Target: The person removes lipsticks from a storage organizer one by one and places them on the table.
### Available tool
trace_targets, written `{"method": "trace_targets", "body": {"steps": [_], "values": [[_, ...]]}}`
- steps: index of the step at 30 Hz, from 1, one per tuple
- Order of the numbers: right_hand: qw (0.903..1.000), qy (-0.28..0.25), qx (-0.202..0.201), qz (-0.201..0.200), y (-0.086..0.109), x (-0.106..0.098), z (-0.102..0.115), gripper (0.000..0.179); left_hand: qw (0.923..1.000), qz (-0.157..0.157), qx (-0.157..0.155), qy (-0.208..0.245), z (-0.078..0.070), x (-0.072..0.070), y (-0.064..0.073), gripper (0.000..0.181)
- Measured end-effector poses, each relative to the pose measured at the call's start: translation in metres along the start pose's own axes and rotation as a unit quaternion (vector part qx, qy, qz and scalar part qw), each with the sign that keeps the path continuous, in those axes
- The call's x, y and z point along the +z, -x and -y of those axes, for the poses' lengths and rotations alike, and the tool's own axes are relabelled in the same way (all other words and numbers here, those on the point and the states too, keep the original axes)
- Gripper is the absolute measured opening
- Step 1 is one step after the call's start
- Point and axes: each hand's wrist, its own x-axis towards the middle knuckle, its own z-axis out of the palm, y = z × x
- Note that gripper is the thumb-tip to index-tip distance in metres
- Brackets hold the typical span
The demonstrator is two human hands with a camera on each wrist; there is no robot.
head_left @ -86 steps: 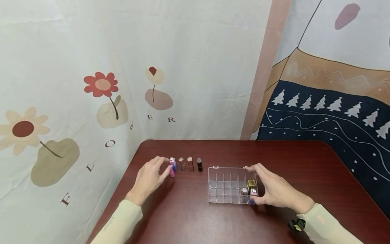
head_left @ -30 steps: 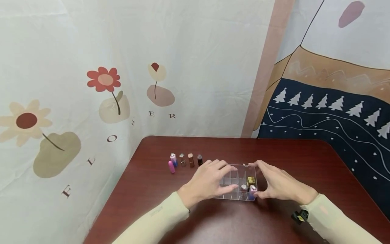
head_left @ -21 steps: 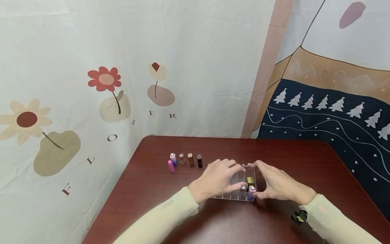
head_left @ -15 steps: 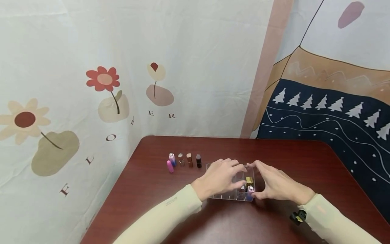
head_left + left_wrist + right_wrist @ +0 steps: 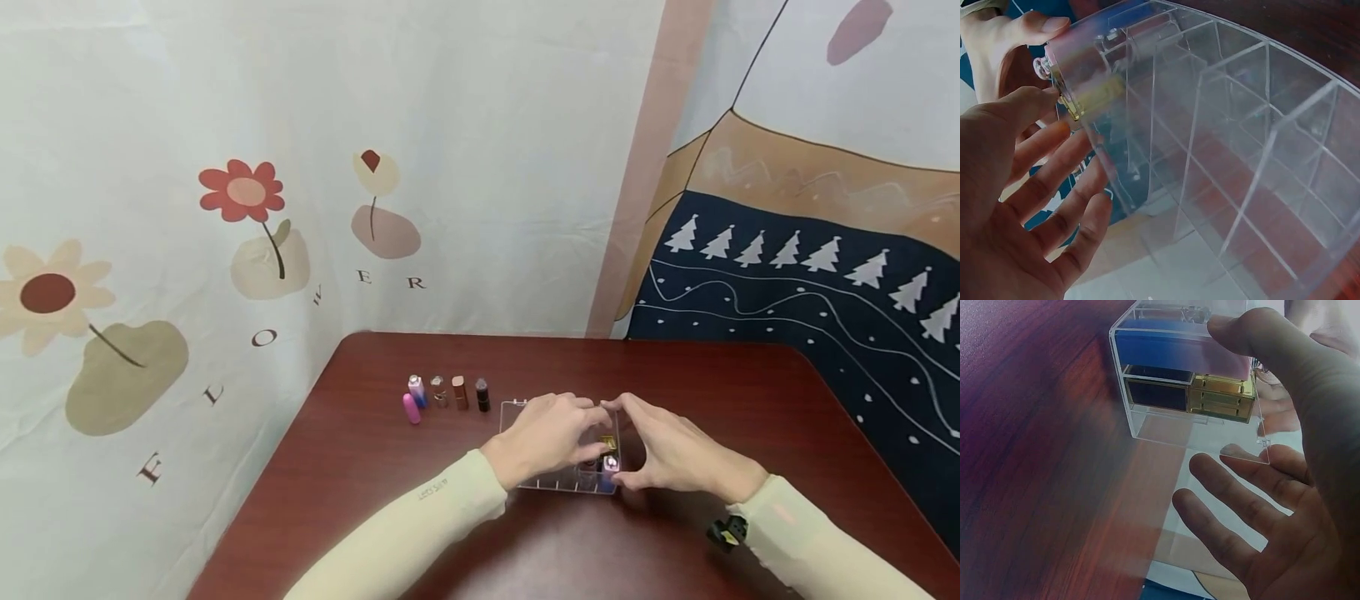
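My right hand (image 5: 678, 450) holds the right end of a clear lipstick organizer (image 5: 558, 482), thumb at the front, a fingertip on the back corner. Over the organizer, my left hand (image 5: 551, 433) reaches in with thumb and fingers spread. In the left wrist view, its thumb and forefinger tips are at the end of a gold-and-black lipstick (image 5: 1222, 400) standing in a compartment; whether they press on it is hidden. A pink-and-blue lipstick (image 5: 1179, 350) stands in front of it, under my right thumb. A dark tube (image 5: 587, 477) beside them is partly covered by my left hand.
Left of the organizer, a black tube (image 5: 483, 396), a brown tube (image 5: 460, 394), a clear-capped tube (image 5: 438, 392) and a pink-and-blue one (image 5: 417, 392) stand in a row. A bright pink tube (image 5: 412, 408) is before them. A printed cloth (image 5: 487, 167) hangs behind the table (image 5: 712, 367).
My left hand has left the bright pink tube and moved right, over the organizer to the gold-and-black lipstick. My right hand has stayed on the organizer's right end.
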Motion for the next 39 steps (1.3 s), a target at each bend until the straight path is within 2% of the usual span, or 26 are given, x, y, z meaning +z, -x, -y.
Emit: {"method": "trace_targets", "body": {"steps": [6, 16, 24, 31, 39], "values": [[0.9999, -0.004, 0.008, 0.007, -0.003, 0.002, 0.002, 0.092, 0.9999, 0.009, 0.001, 0.008, 0.0, 0.006, 0.0, 0.024], [0.9999, 0.0, 0.014, 0.005, 0.004, 0.01, 0.001, 0.09, 0.9996, -0.009, 0.008, 0.025, -0.006, 0.015, 0.005, 0.018], [0.9999, 0.007, 0.008, -0.007, 0.004, 0.006, 0.0, 0.091, 0.9985, -0.046, 0.02, 0.021, -0.003, 0.009, 0.006, 0.02], [0.9999, 0.006, 0.005, -0.01, 0.005, 0.007, 0.002, 0.089, 0.9961, -0.072, 0.02, 0.048, 0.002, 0.003, 0.013, 0.023], [0.9997, 0.01, 0.005, -0.022, 0.006, 0.005, 0.001, 0.089, 0.9873, -0.144, 0.041, 0.053, 0.008, -0.009, 0.016, 0.022]]}}
